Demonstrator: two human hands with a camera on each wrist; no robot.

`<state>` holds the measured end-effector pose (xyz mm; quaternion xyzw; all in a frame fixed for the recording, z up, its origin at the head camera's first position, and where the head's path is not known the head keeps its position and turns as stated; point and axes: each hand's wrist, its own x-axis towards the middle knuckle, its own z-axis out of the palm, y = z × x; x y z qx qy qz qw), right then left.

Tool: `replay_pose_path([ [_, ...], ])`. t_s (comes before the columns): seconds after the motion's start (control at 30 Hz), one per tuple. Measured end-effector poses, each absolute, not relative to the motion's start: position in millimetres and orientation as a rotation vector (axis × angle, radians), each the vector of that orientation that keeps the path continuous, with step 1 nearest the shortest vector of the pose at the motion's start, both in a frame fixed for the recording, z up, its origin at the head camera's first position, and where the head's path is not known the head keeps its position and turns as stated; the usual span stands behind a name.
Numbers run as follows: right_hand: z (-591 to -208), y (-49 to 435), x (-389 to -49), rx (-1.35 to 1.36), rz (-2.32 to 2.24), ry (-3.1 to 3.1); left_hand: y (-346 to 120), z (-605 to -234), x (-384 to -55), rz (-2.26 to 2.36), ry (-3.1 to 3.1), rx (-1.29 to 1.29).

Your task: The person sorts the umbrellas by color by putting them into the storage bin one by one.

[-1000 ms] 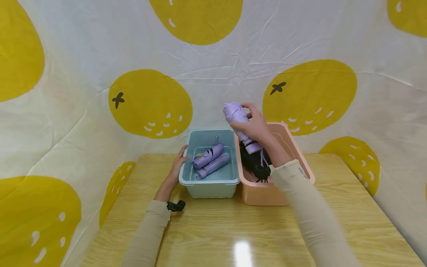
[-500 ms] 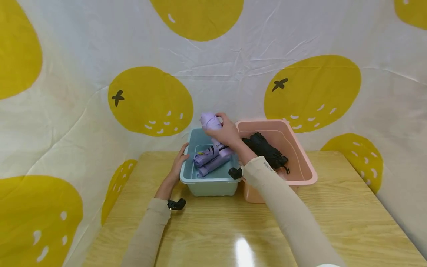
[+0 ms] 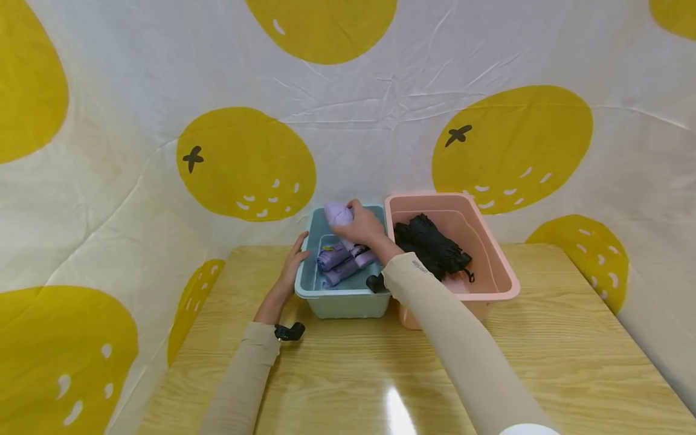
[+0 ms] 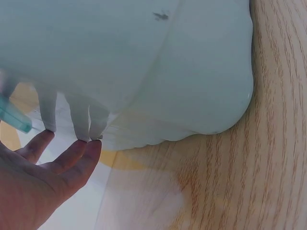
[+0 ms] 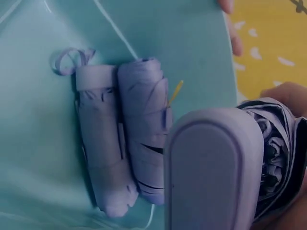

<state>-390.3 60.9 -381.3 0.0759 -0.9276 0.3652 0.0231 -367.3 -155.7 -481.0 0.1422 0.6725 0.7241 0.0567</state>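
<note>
My right hand (image 3: 361, 227) grips a folded lilac umbrella (image 3: 339, 214) inside the light blue bin (image 3: 342, 293). The right wrist view shows this umbrella's flat handle end (image 5: 206, 167) large and close. Below it two more folded umbrellas lie side by side on the bin floor: one with a wrist loop (image 5: 103, 143), one with a yellow tag (image 5: 143, 105). My left hand (image 3: 288, 269) holds the bin at its left rim. In the left wrist view its fingertips (image 4: 91, 148) touch the outer wall, and the thumb is hidden.
A pink bin (image 3: 489, 254) stands against the blue one's right side, with folded black umbrellas (image 3: 432, 241) inside. Both bins stand on a wooden table (image 3: 337, 374). A white cloth with yellow fruit shapes (image 3: 247, 163) hangs behind.
My right hand has carried the lilac umbrella leftward from above the pink bin and lowered it into the blue bin. The left hand has stayed at the rim.
</note>
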Motion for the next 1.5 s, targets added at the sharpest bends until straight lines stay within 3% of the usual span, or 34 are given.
replay_pose_path([
  [0.2,-379,57,-396,0.231,1.088,-2.963,-159,-486,-375,2.222,2.078,0.449],
  [0.53,-390,50,-404,0.167,1.023,-3.04,-156,-465,-353,2.131,2.098,0.467],
  [0.93,-412,30,-416,0.258,0.966,-3.069,-157,-493,-372,2.19,2.091,0.459],
  [1.5,-420,26,-412,0.2,1.001,-3.058,-155,-496,-374,2.222,2.054,0.45],
])
